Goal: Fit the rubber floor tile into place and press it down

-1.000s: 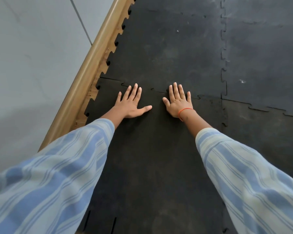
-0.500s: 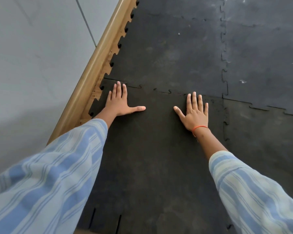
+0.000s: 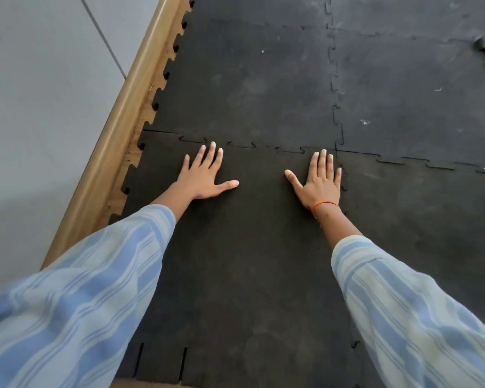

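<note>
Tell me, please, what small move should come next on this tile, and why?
Probably slide both palms forward and press along the far seam. The left hand and right hand lie flat on the rubber floor tile just short of that joint, where dark gaps between some interlocking tabs suggest they are not fully seated.

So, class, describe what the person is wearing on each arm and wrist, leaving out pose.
Both arms wear loose long sleeves in pale cream with light-blue stripes: the left sleeve and the right sleeve. The right hand has a thin orange-red band at the wrist. The left hand is bare, with no jewellery visible.
</note>
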`<action>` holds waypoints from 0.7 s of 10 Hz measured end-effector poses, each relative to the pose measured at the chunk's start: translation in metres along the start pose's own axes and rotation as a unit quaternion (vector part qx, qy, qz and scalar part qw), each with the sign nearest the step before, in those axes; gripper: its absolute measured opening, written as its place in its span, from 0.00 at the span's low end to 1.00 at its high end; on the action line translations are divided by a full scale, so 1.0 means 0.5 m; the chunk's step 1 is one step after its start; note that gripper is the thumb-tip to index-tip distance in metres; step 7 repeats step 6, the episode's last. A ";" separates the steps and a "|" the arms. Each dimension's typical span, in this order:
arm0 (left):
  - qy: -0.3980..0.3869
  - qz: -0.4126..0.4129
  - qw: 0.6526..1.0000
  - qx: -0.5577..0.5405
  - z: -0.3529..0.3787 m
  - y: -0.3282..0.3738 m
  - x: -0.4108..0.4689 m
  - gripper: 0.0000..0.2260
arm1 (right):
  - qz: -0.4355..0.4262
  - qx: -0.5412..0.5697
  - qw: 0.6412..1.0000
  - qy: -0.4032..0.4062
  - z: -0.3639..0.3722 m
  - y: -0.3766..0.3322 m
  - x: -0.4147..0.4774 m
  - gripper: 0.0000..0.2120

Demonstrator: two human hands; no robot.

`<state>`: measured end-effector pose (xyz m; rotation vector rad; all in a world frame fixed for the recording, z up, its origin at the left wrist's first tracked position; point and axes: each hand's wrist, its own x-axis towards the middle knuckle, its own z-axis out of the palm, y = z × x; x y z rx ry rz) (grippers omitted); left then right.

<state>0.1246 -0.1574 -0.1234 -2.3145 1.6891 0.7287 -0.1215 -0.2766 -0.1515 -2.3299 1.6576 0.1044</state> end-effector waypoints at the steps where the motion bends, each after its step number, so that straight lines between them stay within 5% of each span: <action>1: 0.001 0.056 0.998 0.017 0.006 0.095 0.023 0.42 | 0.001 -0.003 1.000 -0.006 -0.003 0.017 -0.003 0.44; 5: -0.131 -0.003 0.991 0.035 -0.087 0.213 -0.002 0.37 | 0.018 -0.061 0.968 -0.241 -0.130 0.014 0.019 0.44; 6: -0.123 0.038 0.991 0.035 -0.135 0.228 -0.098 0.27 | -0.006 -0.059 0.963 -0.262 -0.191 -0.014 -0.060 0.37; 7: -0.123 0.038 0.991 0.035 -0.135 0.228 -0.098 0.27 | -0.006 -0.059 0.963 -0.262 -0.191 -0.014 -0.060 0.37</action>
